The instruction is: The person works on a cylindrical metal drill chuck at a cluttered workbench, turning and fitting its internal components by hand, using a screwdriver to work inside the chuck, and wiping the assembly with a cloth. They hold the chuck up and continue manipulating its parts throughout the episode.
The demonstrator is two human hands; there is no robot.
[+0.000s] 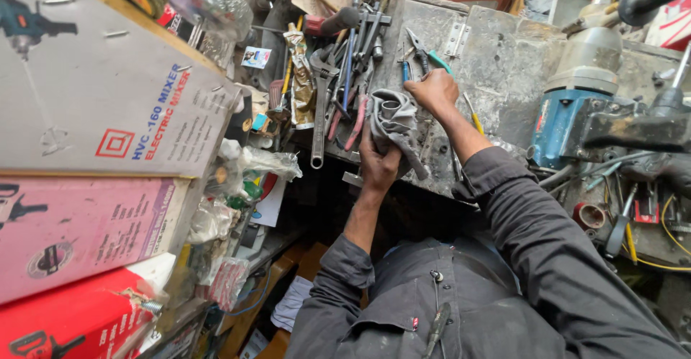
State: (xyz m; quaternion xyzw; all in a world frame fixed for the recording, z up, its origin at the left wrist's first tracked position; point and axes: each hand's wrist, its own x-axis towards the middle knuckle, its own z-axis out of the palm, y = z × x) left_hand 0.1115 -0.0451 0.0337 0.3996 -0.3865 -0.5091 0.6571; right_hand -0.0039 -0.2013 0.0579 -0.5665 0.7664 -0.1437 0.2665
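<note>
1. I see two bare hands at work over a worn metal workbench (497, 50), both coming out of dark grey sleeves.
2. My left hand (378, 163) is clenched on the lower edge of one grey rag (392, 123), fingers curled up into the cloth.
3. My right hand (434, 89) sits just above and to the right of the left, closed on the top of the same rag; I cannot tell what else it may grip beneath.
4. One short metal tube (389, 108) pokes out of the rag between the two hands, its open end facing up toward me.
5. Just above the right hand lies one pair of pliers with green handles (426, 53).
6. To the right of the right wrist I count one yellow-handled screwdriver (473, 116), partly hidden by the forearm.
7. Left of the left hand lies one long adjustable wrench (321, 107), and beyond it a heap of spanners (366, 32) too tangled for me to count.
8. Well to the right of both hands stands one blue power tool (568, 114).
9. Far to the left of the left hand I count three stacked cartons: a grey box (101, 93) on top, a pink box (79, 229) under it, a red box (72, 319) lowest.
</note>
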